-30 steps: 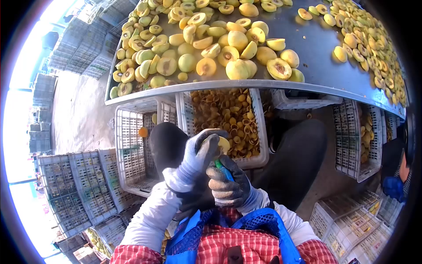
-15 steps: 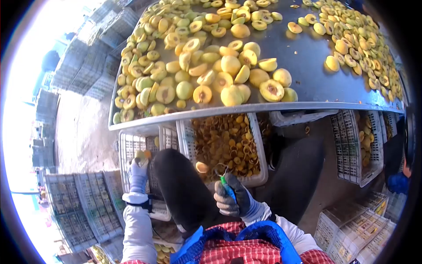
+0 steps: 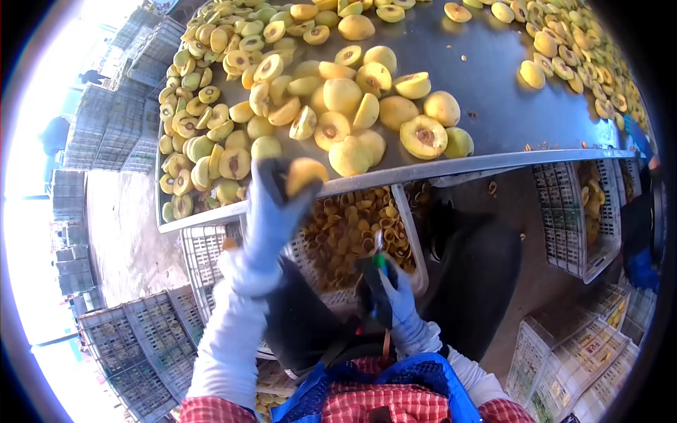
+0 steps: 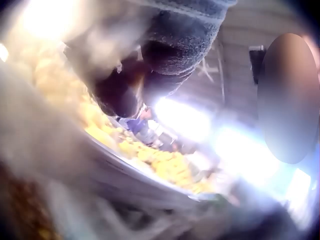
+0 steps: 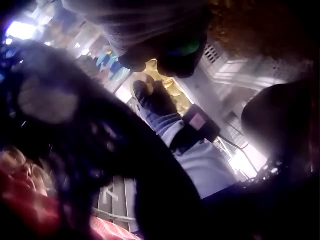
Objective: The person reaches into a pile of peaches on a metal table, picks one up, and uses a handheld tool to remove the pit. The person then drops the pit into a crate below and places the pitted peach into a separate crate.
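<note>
My gloved left hand is raised at the near edge of the metal table, holding a yellow peach half blurred by motion. In the left wrist view the dark fingers curl close to the lens, with heaped fruit beyond. Lower down, in front of my lap, the gloved right hand grips a pitting tool with a green and blue handle; its metal end points up toward a crate of brown-orange scraps. Many halved peaches lie on the table, several near the left hand.
Another white crate stands left of my left knee, partly under the table. More crates with fruit stand on the right, and stacked crates at the lower left. A second peach pile covers the table's far right.
The hands were together over the scraps; the left then reached over the left crate with fruit while a piece hung above the scraps. Now the left is up at the table, holding a peach half.
</note>
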A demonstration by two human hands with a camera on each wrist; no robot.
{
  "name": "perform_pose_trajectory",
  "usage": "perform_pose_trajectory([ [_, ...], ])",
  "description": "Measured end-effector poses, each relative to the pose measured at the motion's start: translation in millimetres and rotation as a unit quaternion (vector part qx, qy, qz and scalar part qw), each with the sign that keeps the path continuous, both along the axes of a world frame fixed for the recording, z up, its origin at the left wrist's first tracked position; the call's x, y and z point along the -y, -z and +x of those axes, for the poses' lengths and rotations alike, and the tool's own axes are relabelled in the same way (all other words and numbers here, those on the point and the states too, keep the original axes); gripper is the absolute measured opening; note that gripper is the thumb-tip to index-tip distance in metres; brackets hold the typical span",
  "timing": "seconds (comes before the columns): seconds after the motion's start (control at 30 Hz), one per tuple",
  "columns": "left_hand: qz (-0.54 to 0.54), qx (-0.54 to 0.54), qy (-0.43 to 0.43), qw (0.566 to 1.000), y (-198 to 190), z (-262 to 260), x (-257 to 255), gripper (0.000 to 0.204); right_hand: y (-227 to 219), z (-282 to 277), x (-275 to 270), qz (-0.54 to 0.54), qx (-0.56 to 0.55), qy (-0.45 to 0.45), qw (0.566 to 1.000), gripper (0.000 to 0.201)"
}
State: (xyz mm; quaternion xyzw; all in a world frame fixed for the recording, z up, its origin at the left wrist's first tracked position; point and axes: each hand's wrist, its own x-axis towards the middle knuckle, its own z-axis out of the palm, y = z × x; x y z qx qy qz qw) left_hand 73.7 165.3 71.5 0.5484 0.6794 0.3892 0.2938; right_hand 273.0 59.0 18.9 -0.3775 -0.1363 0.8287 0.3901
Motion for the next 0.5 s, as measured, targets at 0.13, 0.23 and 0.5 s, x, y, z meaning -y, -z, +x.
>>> perform_pose_trajectory([
  [0.13, -0.033, 0.286, -0.008, 0.958, 19.4, 49.4, 82.4, 0.043, -28.0, -2.8, -10.5, 0.153, 0.137, 0.065, 0.977, 0.031],
  [0.23, -0.008, 0.231, -0.063, 0.971, 13.8, 75.4, 102.9, 0.048, -35.9, 2.3, -12.2, 0.265, 0.232, 0.071, 0.933, 0.034],
  [0.5, -0.1, 0.233, -0.041, 0.966, 3.3, 73.2, 114.6, 0.028, -45.5, 10.4, -0.3, 0.415, 0.409, 0.047, 0.811, 0.028],
])
